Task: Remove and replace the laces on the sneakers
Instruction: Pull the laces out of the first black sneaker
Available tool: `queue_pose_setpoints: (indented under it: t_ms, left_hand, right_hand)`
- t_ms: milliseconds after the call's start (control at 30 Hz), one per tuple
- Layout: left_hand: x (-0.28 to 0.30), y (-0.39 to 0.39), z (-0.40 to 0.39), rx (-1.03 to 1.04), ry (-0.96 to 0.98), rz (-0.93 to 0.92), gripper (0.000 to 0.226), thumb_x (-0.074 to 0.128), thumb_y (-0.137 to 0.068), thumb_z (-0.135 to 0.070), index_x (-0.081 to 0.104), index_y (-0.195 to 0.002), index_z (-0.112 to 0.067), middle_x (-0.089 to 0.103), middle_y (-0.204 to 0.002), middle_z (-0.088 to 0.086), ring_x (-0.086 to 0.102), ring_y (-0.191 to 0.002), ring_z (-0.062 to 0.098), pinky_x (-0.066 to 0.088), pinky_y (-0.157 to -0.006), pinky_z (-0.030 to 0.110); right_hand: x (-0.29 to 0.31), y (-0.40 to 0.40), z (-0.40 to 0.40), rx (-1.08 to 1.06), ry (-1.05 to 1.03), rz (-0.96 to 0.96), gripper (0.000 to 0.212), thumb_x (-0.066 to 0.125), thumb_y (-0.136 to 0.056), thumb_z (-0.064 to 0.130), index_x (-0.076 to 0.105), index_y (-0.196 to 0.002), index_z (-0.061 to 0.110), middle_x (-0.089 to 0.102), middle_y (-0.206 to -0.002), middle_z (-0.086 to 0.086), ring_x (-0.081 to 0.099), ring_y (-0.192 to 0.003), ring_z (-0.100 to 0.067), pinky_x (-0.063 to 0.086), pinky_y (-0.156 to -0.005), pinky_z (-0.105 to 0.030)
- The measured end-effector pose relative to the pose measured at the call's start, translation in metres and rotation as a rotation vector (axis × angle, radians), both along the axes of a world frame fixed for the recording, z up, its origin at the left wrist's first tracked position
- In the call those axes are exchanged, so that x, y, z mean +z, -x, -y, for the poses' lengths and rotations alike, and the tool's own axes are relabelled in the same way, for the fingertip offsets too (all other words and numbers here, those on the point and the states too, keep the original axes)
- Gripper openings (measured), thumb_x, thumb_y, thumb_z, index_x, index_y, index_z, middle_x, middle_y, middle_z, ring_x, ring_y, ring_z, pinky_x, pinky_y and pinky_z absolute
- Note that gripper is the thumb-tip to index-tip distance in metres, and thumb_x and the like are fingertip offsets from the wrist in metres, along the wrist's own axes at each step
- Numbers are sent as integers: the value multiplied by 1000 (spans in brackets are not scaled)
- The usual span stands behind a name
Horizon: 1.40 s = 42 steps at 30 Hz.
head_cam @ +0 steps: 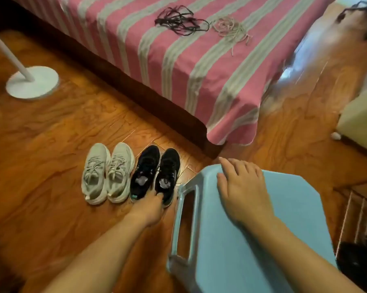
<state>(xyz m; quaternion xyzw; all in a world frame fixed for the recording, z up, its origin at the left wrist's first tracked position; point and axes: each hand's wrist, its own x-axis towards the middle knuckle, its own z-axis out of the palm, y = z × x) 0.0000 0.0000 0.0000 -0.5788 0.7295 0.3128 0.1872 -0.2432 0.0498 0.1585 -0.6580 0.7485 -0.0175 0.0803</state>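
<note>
Two pairs of sneakers stand side by side on the wooden floor: a white laced pair (108, 172) on the left and a black pair (155, 172) on the right. My left hand (149, 208) reaches down to the heels of the black pair, its fingers tucked in between the two heels and gripping them. My right hand (241, 187) rests flat with straight fingers on the seat of a light blue plastic stool (284, 240). On the bed lie a bundle of dark laces (180, 20) and a bundle of pale laces (231, 28).
The bed with a pink and grey striped cover (178, 70) fills the upper middle. A white fan stand (32, 83) sits on the floor at the left. A pale box (358, 115) and a wire rack (358, 229) are at the right.
</note>
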Motion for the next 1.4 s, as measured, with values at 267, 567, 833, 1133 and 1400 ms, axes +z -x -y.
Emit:
queue_pose_setpoints:
  t_ms: [267,567,833,1133,1400]
  left_hand:
    - [-146,20,15,-36,62,104,44,44,-101,-18,42,-145,-14,44,-147,12,47,-135,37,39,-113,48]
    - [-1,10,9,-77,257,151,62,62,-93,-14,37,-149,-4,54,-141,17,57,-125,37,48,-97,44]
    - [205,-13,-81,44,695,-121,5,55,-100,-22,59,-102,-21,65,-107,3,65,-101,31,54,-81,44]
    - [273,19,-159,-3,876,-378,11,54,-102,-24,62,-107,-18,60,-102,1,61,-95,28,51,-78,43]
    - [242,84,-118,-46,954,-489,7,59,-98,-23,59,-104,-19,61,-100,0,61,-93,31,50,-74,44]
  right_hand:
    - [-23,6,-1,39,157,-39,48,24,-104,44,43,-145,28,56,-132,5,47,-120,-20,33,-108,-38]
    - [-19,7,-3,44,253,-1,47,31,-98,42,54,-132,20,61,-118,-4,51,-106,-26,41,-98,-42]
    - [27,8,-101,326,-24,68,85,20,-79,83,51,-143,36,38,-157,-3,28,-147,-33,20,-119,-54]
    - [9,62,-180,357,-291,-136,107,40,-76,90,-30,-147,50,-32,-163,4,-27,-150,-33,-12,-116,-68]
    - [9,64,-102,276,-225,18,102,49,-78,86,-4,-156,47,-17,-167,5,-17,-153,-31,-11,-115,-67]
